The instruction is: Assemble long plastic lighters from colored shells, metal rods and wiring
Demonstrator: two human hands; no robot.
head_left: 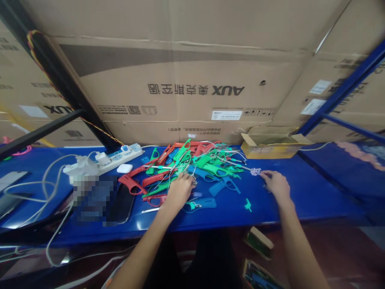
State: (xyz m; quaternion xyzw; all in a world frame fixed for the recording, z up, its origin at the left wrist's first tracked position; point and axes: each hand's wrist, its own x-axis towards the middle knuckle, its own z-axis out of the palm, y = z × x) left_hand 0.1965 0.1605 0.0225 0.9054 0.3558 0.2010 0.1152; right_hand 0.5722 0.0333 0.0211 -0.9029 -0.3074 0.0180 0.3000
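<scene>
A heap of red, green and blue plastic handle parts [192, 166] with thin metal wires lies on the blue table [300, 192]. My left hand [179, 189] rests on the near edge of the heap, fingers curled among the parts; what they hold is hidden. My right hand [276, 184] lies on the table to the right, fingertips reaching toward a small pile of tiny pale pieces [255, 171]. A single green piece [248, 205] lies between my arms.
A white power strip [104, 159] with plugs and cables and a white earbud case [124, 168] sit at left, next to a dark phone [124, 204]. A small open cardboard box [269, 145] stands at back right. Large cartons wall the back.
</scene>
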